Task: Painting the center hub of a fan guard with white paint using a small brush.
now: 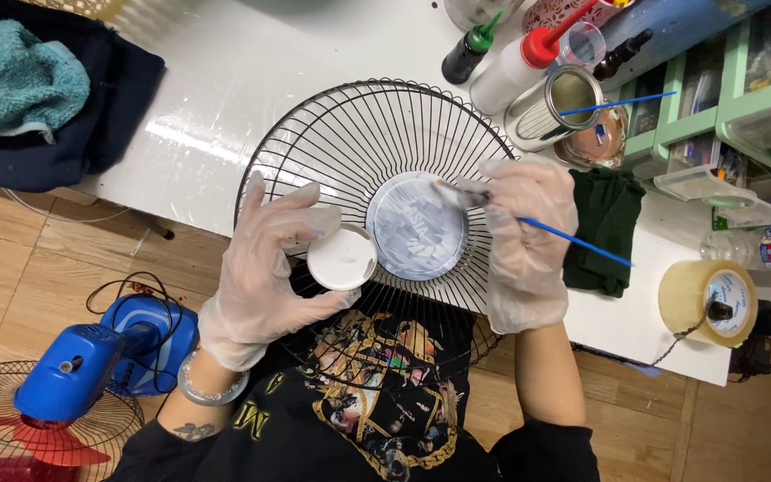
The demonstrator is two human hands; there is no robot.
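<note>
Over the white worktop (225, 80), the gloved left hand (265, 263) grips a small white lid (342, 257) while the right hand (528, 236) pinches a blue-handled brush (573, 239) against the wire fan guard (359, 143).

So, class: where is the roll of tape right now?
In the head view, the roll of tape sits at the white table's near right edge, right of the dark green cloth and the right hand.

left hand (265, 268): gloved, gripping small white lid (342, 257) | right hand (528, 241): gloved, pinching blue-handled brush (573, 239), tip on round grey centre plate (417, 226) | black wire fan guard (377, 134): flat on white table (225, 80), near edge over lap | open tin (553, 105), squeeze bottles (510, 67) beyond guard | tape roll (708, 302) right
</note>
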